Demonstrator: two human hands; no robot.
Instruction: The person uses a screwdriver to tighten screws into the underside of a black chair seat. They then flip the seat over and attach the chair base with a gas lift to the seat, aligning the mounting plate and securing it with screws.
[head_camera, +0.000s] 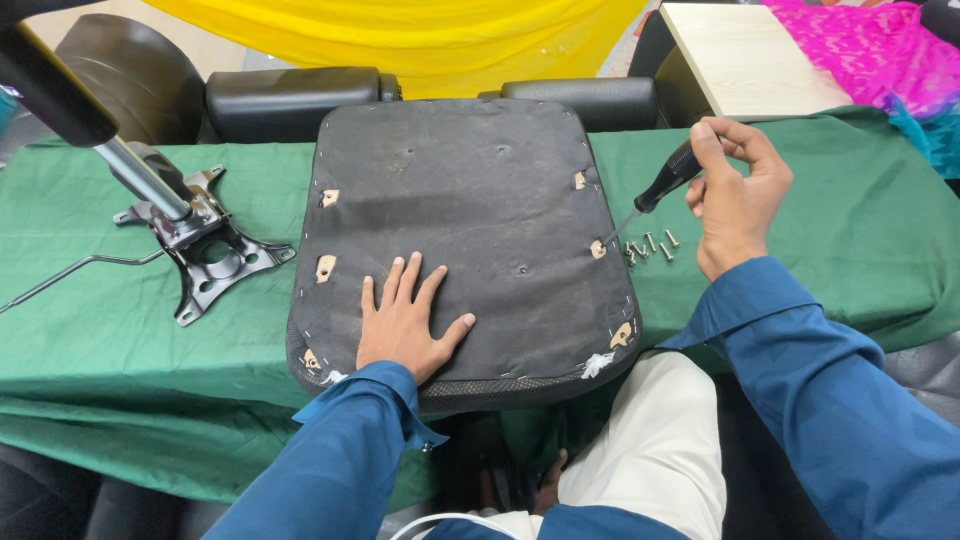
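Note:
An upturned office chair seat (470, 190), covered in dark fabric with small wooden mounting spots, lies on a green cloth-covered table (90, 300). My left hand (408, 322) rests flat on the seat's near part, fingers spread. My right hand (735, 195) grips a black-handled screwdriver (665, 180), whose tip touches a mounting hole at the seat's right edge. Several loose screws (650, 245) lie on the cloth just right of that edge.
A metal chair tilt mechanism (205, 250) with a gas cylinder (140, 170) and lever sits at the left. Black armrests (290, 95) lie behind the seat. A light wooden board (745, 55), yellow cloth and pink cloth are at the back.

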